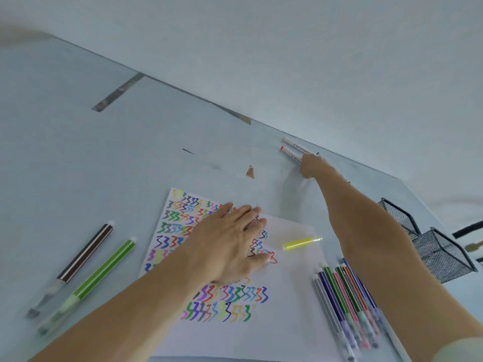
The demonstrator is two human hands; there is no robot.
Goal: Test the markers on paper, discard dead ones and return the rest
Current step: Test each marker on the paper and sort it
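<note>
A white paper sheet (287, 296) covered in coloured squiggles lies on the pale blue table. My left hand (230, 241) presses flat on it with straight fingers. My right hand (311, 165) reaches far back to two white markers (294, 148) near the table's rear edge; it touches their near ends, and its fingers are hidden. A yellow marker (300, 242) lies on the paper's right part. A row of several coloured markers (347, 307) lies at the paper's right edge.
A brown marker (86, 253) and a green marker (104, 270) lie on the table (78, 165) at left. Two black mesh holders (441, 254) stand at the right edge. A small brown scrap (250, 171) sits behind the paper.
</note>
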